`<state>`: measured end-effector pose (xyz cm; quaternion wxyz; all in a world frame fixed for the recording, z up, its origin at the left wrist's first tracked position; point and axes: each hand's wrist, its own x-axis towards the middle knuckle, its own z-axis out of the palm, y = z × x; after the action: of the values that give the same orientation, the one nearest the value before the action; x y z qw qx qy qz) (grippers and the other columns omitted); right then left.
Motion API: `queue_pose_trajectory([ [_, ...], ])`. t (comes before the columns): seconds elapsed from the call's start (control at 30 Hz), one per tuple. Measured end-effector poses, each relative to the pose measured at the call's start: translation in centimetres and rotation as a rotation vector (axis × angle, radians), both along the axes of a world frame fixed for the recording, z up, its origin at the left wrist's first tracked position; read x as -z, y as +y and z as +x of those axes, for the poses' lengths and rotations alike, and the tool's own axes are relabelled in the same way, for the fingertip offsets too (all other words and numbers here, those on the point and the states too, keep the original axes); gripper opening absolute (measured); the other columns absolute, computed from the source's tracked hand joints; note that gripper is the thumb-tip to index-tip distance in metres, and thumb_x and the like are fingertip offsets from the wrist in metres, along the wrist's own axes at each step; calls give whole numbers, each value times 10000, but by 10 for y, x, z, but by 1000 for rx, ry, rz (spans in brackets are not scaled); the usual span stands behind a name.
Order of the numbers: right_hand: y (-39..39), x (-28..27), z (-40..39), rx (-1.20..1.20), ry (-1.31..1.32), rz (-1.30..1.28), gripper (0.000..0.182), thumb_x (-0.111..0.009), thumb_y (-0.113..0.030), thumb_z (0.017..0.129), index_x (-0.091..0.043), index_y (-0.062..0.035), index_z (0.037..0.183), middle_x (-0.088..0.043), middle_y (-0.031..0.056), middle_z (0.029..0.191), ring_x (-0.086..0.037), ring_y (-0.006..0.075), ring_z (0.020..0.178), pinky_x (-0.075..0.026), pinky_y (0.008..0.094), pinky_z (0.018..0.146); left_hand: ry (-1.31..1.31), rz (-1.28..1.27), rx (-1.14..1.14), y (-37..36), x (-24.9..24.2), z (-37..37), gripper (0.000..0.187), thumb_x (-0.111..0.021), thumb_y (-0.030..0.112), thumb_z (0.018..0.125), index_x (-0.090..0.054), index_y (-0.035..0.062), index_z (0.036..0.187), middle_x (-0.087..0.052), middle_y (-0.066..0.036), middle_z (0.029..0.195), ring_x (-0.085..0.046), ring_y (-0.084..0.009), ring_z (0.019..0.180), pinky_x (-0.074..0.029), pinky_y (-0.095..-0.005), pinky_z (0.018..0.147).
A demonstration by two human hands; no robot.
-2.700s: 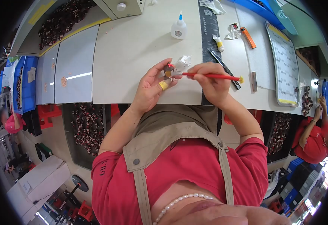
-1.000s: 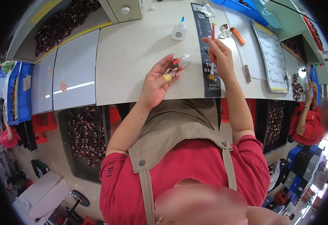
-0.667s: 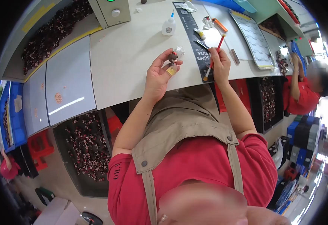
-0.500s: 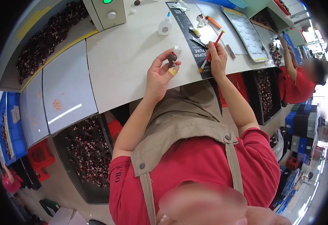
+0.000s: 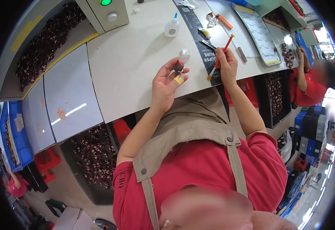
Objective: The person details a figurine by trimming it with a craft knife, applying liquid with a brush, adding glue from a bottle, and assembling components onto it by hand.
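Between the thumb and fingers of my left hand point(image 5: 166, 84) is a small dark brown figure point(image 5: 178, 66) with a red detail. Yellow tape wraps the left thumb. My right hand point(image 5: 227, 66) grips a red brush point(image 5: 217, 63), its bristle end pointing down toward the table edge, beside the figure but apart from it. A dark pen-like tool point(image 5: 209, 45) shows just behind the right fingers. Crumpled white tissue point(image 5: 184, 55) lies beyond the left fingertips.
A dropper bottle point(image 5: 172, 27) stands on the white table point(image 5: 136, 69). Farther right are an orange lighter point(image 5: 224, 21), a grey bar point(image 5: 242, 55) and a labelled tray point(image 5: 276, 62). A bin of dark pieces point(image 5: 92, 161) sits below left. A co-worker point(image 5: 313, 84) sits at right.
The figure has turned in my left hand, and its red part now faces up more. The brush is still in my right hand. The whole view has shifted slightly.
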<state>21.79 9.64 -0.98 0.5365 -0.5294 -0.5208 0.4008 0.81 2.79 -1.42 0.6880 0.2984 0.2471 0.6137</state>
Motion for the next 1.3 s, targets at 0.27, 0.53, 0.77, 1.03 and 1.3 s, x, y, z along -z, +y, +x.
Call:
queue_pose_trajectory([
  [0.27,2,-2,-1,-38,48,4,192,-565,-222,918,-553,-35,879,-499,-33,637,-417,18,530,-340,173,482,107,-188,-56,-12,-11,-5,327,-486,18,901,-484,-5,1227,-565,-106,1134,-604,-209,975,-539,-281,799],
  [0.53,9,-7,6,-209,-45,-96,228,-595,-249,900,-592,-21,906,-498,-44,647,-419,11,556,-324,166,495,163,-205,-197,-54,-9,-1,389,-480,8,898,-451,4,1285,-551,-108,1173,-594,-215,1010,-529,-292,820],
  [0.77,49,-12,14,-330,-401,-113,437,-644,-308,830,-587,-5,1141,-512,-32,576,-454,29,534,-359,205,492,307,-234,-166,-65,-11,8,395,-485,17,902,-445,3,1295,-547,-107,1187,-573,-210,1052,-514,-305,848],
  [1.03,62,-9,11,-221,-600,130,406,-654,-293,827,-597,-8,1111,-575,23,618,-497,78,515,-415,233,502,362,-198,-182,-67,-18,22,437,-511,5,887,-417,-9,1313,-515,-103,1214,-568,-205,1047,-495,-297,861],
  [1.3,-27,-28,-8,-737,1,-191,225,-556,-144,894,-597,-56,1097,-587,-9,828,-510,51,672,-434,200,601,352,-178,-165,-65,-20,22,590,-620,59,848,-332,9,1360,-512,-132,1223,-571,-195,1020,-496,-281,814],
])
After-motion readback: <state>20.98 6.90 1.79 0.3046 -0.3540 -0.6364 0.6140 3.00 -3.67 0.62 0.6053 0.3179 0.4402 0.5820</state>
